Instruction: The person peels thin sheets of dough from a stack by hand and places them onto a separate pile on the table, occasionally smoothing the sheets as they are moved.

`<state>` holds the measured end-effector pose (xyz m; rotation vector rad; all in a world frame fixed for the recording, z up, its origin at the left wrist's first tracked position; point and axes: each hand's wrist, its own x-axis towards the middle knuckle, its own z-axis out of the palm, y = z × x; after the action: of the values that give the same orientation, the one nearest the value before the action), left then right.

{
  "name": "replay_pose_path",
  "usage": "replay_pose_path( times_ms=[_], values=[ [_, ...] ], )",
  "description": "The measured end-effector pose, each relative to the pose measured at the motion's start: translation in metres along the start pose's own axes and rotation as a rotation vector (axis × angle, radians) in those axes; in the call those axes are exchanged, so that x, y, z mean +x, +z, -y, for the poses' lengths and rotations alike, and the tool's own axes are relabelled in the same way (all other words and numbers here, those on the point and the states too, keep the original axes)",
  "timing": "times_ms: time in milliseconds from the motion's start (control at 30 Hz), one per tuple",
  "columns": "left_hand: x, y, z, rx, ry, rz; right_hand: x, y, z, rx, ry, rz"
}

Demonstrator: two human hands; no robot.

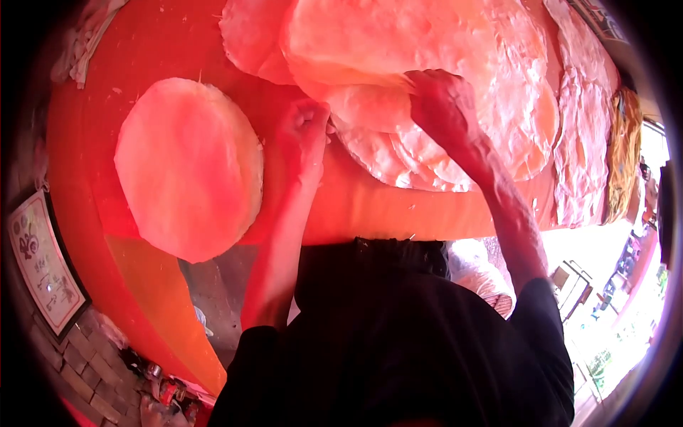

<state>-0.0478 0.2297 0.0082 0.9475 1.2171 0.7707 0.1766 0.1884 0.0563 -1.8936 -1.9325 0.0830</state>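
Observation:
Large thin round sheets, pinkish in the red light, lie overlapping on the orange-red table cover. My right hand is closed, pinching the near edge of the top sheet. Under that edge more layered sheets show, wrinkled and shiny. My left hand is closed at the left edge of the sheets, its fingertips pressed together; what they hold is too small to name. To the left of it lies a separate stack of round sheets, smooth on top.
Crumpled translucent sheets and a yellow-brown patterned cloth lie at the table's right end. A framed sign stands at the lower left by a brick surface. A white bag sits below the table's front edge.

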Motion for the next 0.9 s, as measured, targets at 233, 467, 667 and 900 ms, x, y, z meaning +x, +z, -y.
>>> replay_pose_path(
  times_ms=[233, 467, 667, 900],
  values=[
    [0.012, -0.002, 0.003, -0.372, -0.292, 0.235, -0.007, 0.019, 0.007, 0.000, 0.068, 0.133],
    [0.030, -0.001, -0.004, -0.425, -0.266, 0.329, -0.009, 0.032, 0.038, 0.023, -0.120, -0.088],
    [0.014, 0.015, -0.020, -0.456, -0.222, 0.385, 0.006, 0.032, 0.013, -0.008, 0.067, 0.123],
    [-0.041, 0.035, 0.018, -0.232, -0.381, 0.386, 0.056, -0.107, -0.021, -0.130, 0.067, -0.337]
  ],
)
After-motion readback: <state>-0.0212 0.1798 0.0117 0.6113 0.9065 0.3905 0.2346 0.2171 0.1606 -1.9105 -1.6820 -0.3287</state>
